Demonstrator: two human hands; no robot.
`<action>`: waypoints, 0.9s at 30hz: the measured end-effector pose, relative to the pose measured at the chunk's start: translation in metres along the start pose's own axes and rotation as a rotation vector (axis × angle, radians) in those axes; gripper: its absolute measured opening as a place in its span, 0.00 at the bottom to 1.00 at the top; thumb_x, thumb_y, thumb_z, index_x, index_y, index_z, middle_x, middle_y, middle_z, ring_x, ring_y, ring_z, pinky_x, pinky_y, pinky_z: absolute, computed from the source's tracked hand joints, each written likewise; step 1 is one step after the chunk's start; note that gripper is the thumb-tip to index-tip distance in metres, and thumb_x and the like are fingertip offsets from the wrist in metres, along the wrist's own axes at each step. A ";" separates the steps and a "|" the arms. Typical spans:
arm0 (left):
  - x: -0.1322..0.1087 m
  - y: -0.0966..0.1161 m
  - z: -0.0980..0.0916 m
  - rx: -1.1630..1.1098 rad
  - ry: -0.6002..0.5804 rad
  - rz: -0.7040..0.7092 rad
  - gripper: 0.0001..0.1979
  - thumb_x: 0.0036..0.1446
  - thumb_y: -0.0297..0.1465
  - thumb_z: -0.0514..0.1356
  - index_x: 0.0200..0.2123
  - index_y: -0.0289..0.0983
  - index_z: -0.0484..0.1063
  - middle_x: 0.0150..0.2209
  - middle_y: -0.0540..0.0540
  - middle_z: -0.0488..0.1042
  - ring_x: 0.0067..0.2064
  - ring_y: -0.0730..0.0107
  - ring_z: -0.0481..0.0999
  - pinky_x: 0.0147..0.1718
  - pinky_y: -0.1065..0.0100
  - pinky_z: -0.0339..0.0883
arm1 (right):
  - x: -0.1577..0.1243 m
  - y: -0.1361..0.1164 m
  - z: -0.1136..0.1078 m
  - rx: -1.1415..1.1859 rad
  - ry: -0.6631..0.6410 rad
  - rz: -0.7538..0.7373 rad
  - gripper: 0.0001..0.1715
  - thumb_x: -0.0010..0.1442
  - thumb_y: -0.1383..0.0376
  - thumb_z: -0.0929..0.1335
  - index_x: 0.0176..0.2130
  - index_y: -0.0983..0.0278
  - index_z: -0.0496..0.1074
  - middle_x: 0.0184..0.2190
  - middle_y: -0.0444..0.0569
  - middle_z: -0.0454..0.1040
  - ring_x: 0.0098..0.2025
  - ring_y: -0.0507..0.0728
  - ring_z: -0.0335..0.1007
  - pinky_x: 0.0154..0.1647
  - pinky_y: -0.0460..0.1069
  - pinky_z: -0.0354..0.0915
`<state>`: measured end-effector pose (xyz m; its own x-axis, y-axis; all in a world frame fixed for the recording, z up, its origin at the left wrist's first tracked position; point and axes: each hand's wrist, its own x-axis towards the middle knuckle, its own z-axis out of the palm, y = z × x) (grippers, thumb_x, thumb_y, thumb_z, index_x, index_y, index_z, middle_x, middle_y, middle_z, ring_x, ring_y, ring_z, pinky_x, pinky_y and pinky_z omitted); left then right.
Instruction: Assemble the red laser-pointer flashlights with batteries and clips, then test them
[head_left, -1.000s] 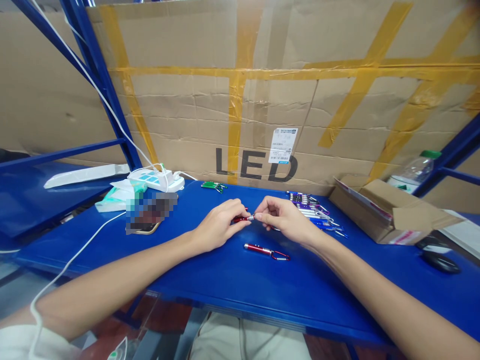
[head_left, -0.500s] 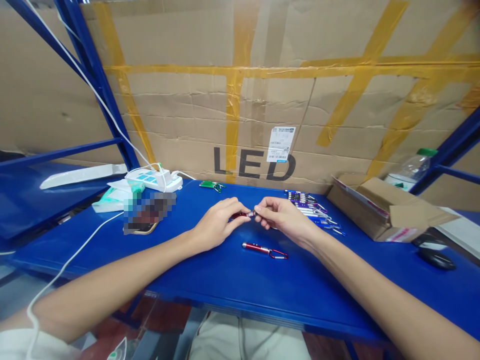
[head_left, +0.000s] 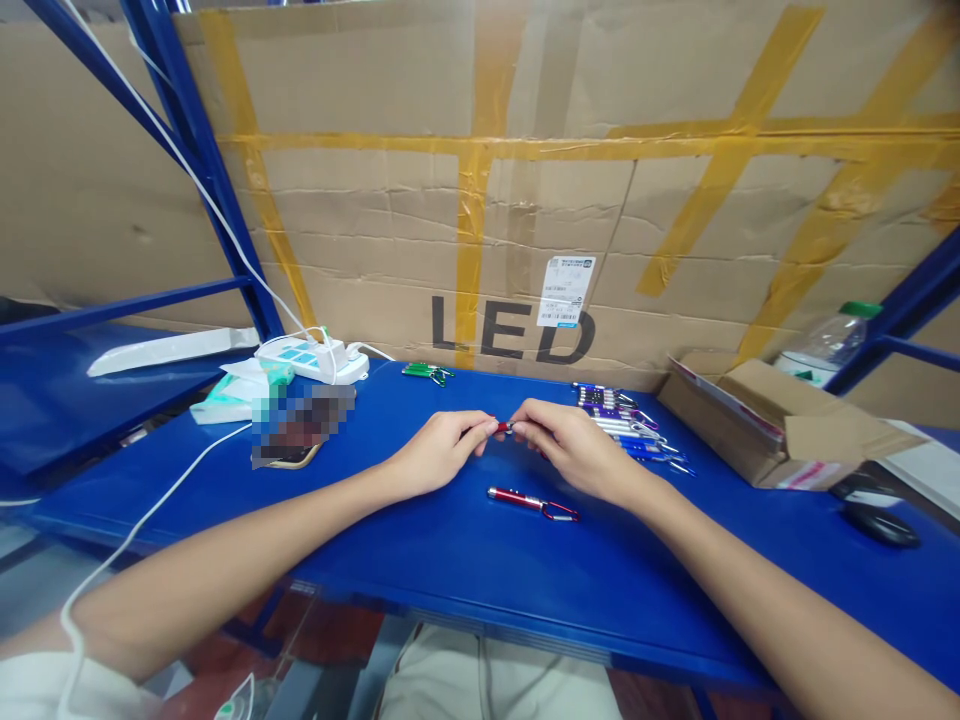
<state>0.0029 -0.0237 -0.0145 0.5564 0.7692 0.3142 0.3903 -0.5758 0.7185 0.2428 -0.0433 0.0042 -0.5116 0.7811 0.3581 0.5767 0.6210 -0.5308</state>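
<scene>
My left hand and my right hand meet above the blue table, fingertips close together. Between them is a small red pen flashlight, mostly covered by the fingers. The left fingers pinch one end, and the right thumb and fingers close on the other, silvery end. Nearer to me lies a second red flashlight with a red carabiner clip, touched by neither hand. Right of my right hand, several flashlights with clips lie in a row, in dark, purple, silver and blue.
Green clip flashlights lie at the table's back edge. On the left are a white power strip, a tissue pack, a blurred phone and a white cable. An open cardboard box and a black mouse sit right.
Both hands have turned slightly, with the right fingers now curled further over the red flashlight's end. The view has shifted slightly. The flashlights on the table stay put.
</scene>
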 end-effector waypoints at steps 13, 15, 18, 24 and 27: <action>-0.003 -0.007 -0.006 0.304 0.082 0.331 0.10 0.75 0.36 0.59 0.48 0.37 0.79 0.43 0.45 0.81 0.44 0.64 0.79 0.44 0.66 0.69 | 0.002 -0.005 0.002 0.428 -0.165 0.251 0.20 0.72 0.51 0.67 0.36 0.62 0.71 0.31 0.46 0.76 0.31 0.54 0.68 0.35 0.50 0.64; -0.004 -0.006 -0.009 0.436 0.100 0.439 0.11 0.76 0.36 0.58 0.48 0.36 0.77 0.43 0.44 0.80 0.44 0.63 0.78 0.44 0.64 0.67 | 0.003 -0.004 0.002 0.591 -0.204 0.322 0.22 0.69 0.48 0.70 0.35 0.63 0.72 0.29 0.46 0.75 0.29 0.52 0.66 0.32 0.49 0.62; -0.006 -0.003 -0.012 0.596 0.143 0.561 0.12 0.78 0.35 0.55 0.45 0.36 0.76 0.42 0.43 0.79 0.42 0.64 0.77 0.41 0.63 0.64 | 0.004 -0.006 0.000 0.799 -0.232 0.420 0.23 0.62 0.48 0.76 0.34 0.65 0.75 0.26 0.44 0.71 0.28 0.51 0.63 0.30 0.47 0.58; -0.006 0.002 -0.006 0.413 0.148 0.466 0.13 0.76 0.37 0.57 0.42 0.37 0.77 0.40 0.43 0.79 0.41 0.64 0.76 0.42 0.64 0.66 | 0.005 -0.010 -0.005 0.902 -0.238 0.520 0.24 0.57 0.48 0.79 0.33 0.66 0.76 0.26 0.43 0.70 0.27 0.50 0.61 0.28 0.46 0.56; -0.004 0.004 0.000 -0.006 0.068 0.154 0.13 0.71 0.40 0.63 0.43 0.36 0.78 0.38 0.45 0.80 0.37 0.66 0.77 0.38 0.66 0.69 | 0.005 -0.009 -0.007 0.652 -0.200 0.410 0.26 0.64 0.44 0.73 0.33 0.65 0.75 0.25 0.44 0.71 0.27 0.51 0.63 0.28 0.48 0.58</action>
<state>0.0022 -0.0297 -0.0128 0.5586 0.6887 0.4622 0.2992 -0.6870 0.6622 0.2392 -0.0449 0.0161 -0.4796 0.8742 -0.0756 0.2863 0.0745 -0.9552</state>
